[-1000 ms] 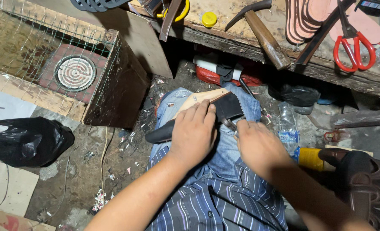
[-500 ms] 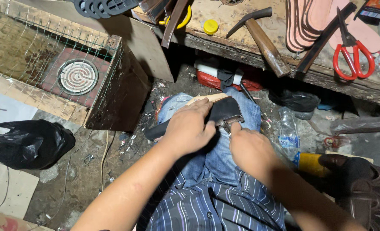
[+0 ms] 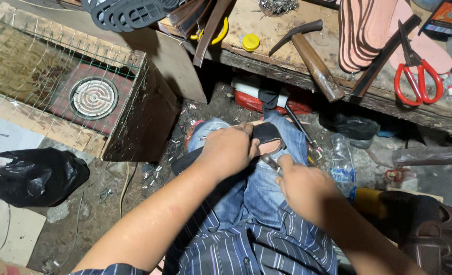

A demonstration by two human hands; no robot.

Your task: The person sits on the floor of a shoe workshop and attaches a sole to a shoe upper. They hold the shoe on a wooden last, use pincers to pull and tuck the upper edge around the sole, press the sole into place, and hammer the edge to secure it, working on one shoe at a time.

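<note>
Left hand (image 3: 229,150) palm down, fingers curled over the black shoe piece (image 3: 266,133) on the knee (image 3: 221,127), grip clamped on it. Right hand (image 3: 303,184) fisted just beside, pinching a small metal tool (image 3: 270,162) whose tip touches the piece's lower edge.

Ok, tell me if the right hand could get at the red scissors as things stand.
Probably yes, but not freely. The right hand grips a metal tool against the shoe piece on the lap, so it is occupied. The scissors lie uncovered on the bench ahead, nothing across the way.
</note>
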